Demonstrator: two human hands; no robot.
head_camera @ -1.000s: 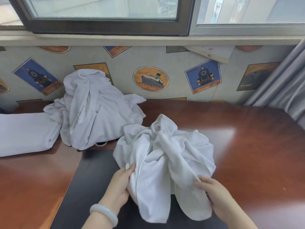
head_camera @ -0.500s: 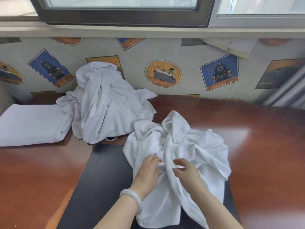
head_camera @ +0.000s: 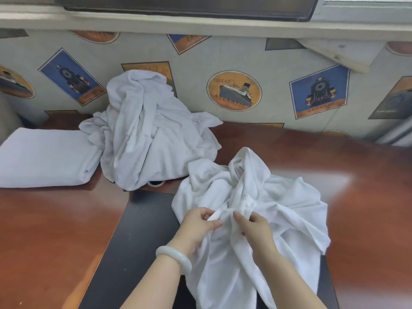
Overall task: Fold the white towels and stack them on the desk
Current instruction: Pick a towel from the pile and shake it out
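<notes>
A crumpled white towel [head_camera: 283, 197] lies on the reddish wooden desk [head_camera: 367, 197], partly over a black inlay [head_camera: 138, 241]. Near its bunched middle, my left hand [head_camera: 198, 224], with a pale bangle on the wrist, pinches a fold of this towel. My right hand [head_camera: 254, 224] grips the cloth right beside it, fingers curled into the fabric. A second heap of crumpled white towel [head_camera: 151, 139] leans against the wall behind. A folded white towel [head_camera: 44, 157] lies flat at the far left.
The desk backs onto a wall [head_camera: 234, 52] papered with ship and train pictures, under a window sill [head_camera: 200, 21]. A small dark round thing [head_camera: 156, 182] peeks out under the heap. A grey curtain [head_camera: 396, 134] hangs at the right.
Both hands have left the towel's lower edges and come together at its bunched middle, where they now pinch the cloth. My view has shifted closer and to the left.
</notes>
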